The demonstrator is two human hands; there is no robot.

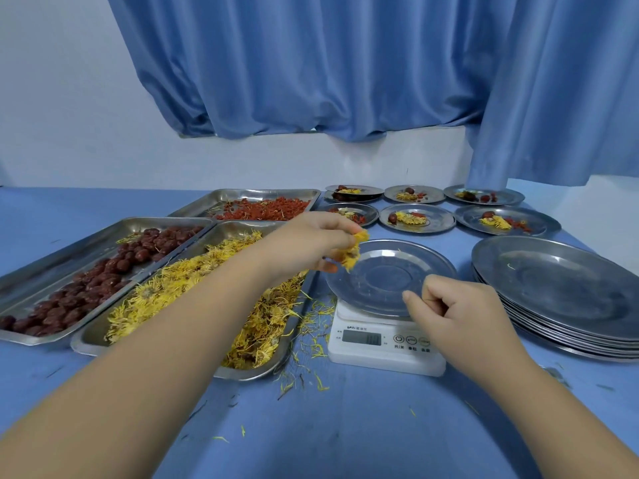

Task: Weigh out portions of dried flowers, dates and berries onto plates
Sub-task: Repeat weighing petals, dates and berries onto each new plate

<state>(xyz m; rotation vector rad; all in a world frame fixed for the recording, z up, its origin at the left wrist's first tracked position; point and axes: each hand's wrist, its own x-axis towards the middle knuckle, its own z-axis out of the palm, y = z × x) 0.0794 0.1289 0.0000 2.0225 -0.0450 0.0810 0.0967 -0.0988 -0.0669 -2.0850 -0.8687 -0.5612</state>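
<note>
Above the scale (pixel 385 344), our left hand (pixel 311 247) pinches dried flowers (pixel 352 252) over its 1 plate (pixel 377 281) — our right hand (pixel 456 312) curls at the plate's near rim, grip unclear.

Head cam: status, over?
Left grip pinches dried flowers over plate on scale. Right grip curled, empty, at near rim. Plate bare, nothing blocking.
</note>
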